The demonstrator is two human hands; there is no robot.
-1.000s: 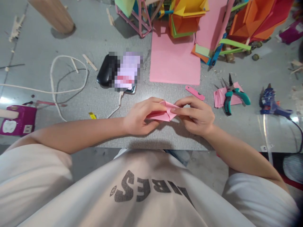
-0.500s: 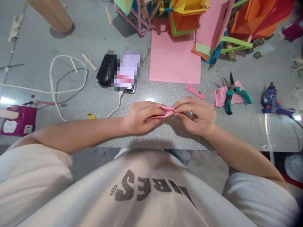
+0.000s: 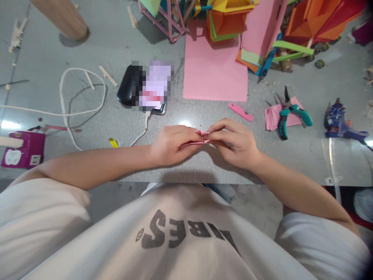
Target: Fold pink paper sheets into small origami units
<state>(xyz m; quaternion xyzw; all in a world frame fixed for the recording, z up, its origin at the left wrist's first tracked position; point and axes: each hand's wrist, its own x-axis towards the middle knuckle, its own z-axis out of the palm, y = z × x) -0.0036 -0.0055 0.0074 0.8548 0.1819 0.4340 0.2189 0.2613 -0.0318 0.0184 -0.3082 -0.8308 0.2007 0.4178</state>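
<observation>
A small folded pink paper (image 3: 203,134) is held between both hands just above the table's front edge. My left hand (image 3: 175,146) is closed round its left part, thumb below and fingers over the top. At the paper's right end, my right hand (image 3: 233,142) pinches it with fingertips and thumb, which hide part of the folds. Beyond the hands lie a pink-handled cutter (image 3: 240,111) and a large pink sheet (image 3: 215,77).
Teal pliers (image 3: 300,113) rest on pink paper pieces at right, near a blue glue gun (image 3: 339,120). A black case (image 3: 128,85), a phone and a white cable (image 3: 61,93) lie at left. Colourful paper lanterns (image 3: 230,23) stand at the back.
My right hand has moved slightly left, its fingertips now further over the pink paper and closer to my left hand. My left hand has barely moved.
</observation>
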